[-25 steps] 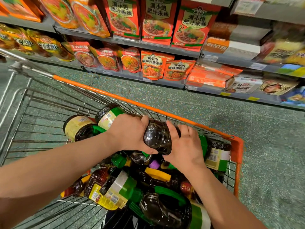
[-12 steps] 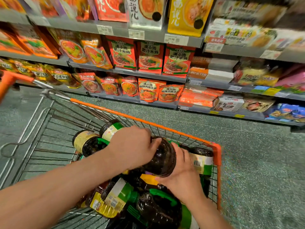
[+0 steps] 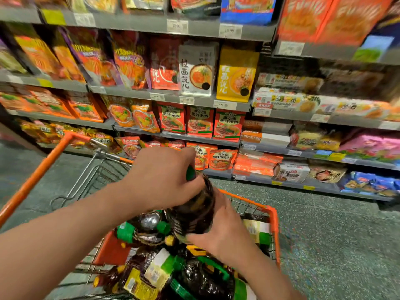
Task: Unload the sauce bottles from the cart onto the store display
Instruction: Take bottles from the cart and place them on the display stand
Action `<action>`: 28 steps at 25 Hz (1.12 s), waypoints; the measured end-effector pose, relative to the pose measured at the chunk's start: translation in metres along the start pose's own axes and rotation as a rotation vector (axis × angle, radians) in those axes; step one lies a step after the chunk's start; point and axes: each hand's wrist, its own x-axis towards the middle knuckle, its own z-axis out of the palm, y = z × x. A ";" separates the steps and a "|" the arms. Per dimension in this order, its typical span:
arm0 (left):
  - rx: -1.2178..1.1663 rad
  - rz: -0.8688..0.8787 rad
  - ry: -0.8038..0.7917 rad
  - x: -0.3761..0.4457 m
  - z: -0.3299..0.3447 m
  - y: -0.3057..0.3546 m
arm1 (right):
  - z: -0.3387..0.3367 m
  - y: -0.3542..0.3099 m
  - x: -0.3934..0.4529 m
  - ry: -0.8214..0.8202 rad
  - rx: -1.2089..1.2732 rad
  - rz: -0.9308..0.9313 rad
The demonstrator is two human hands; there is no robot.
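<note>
— Held above the orange-rimmed wire shopping cart (image 3: 275, 224): a large dark-brown plastic sauce bottle with a green cap (image 3: 194, 204), tilted, cap end up and away from the camera.

— Gripped how?

— Left hand (image 3: 164, 178) curled over the neck and shoulder, fingers wrapped round the top, green cap peeking out just past the knuckles. Right hand (image 3: 225, 230) cupped under the base, fingers curled against the lower body. Both hands clamped on the same bottle, one above, one below.

— And beneath the hands?

— Heaped in the cart basket directly under the right hand: more dark sauce bottles with green caps and yellow-and-white labels (image 3: 155, 273), lying on their sides, touching and overlapping. Just below the left wrist, another lying bottle with a green cap (image 3: 138, 232). To the right of the right hand, against the cart's far corner, a bottle with a pale label and green band (image 3: 257, 232).

— Beyond the hands?

— Past the left hand, across a strip of speckled green floor (image 3: 324, 234): grey metal store shelves (image 3: 194, 100) stocked with red, orange and yellow noodle packets (image 3: 199, 122), upper rows blurred. Left of the left forearm, the cart's orange handle bar (image 3: 32, 178), slanting toward the camera.
</note>
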 end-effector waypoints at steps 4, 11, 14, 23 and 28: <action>0.025 0.177 -0.006 -0.036 -0.035 -0.010 | -0.029 -0.029 0.012 -0.101 -0.052 -0.185; -0.073 0.252 -0.083 -0.146 -0.110 -0.037 | 0.010 -0.138 0.003 -0.339 -0.199 -0.565; -0.052 0.149 -0.093 -0.204 -0.138 -0.037 | 0.053 -0.185 -0.022 -0.293 -0.254 -0.825; 0.224 -0.435 0.146 -0.383 -0.235 -0.005 | 0.144 -0.294 -0.101 0.064 -0.404 -1.171; 0.372 -0.894 0.304 -0.451 -0.261 0.036 | 0.186 -0.343 -0.158 0.043 -0.330 -1.311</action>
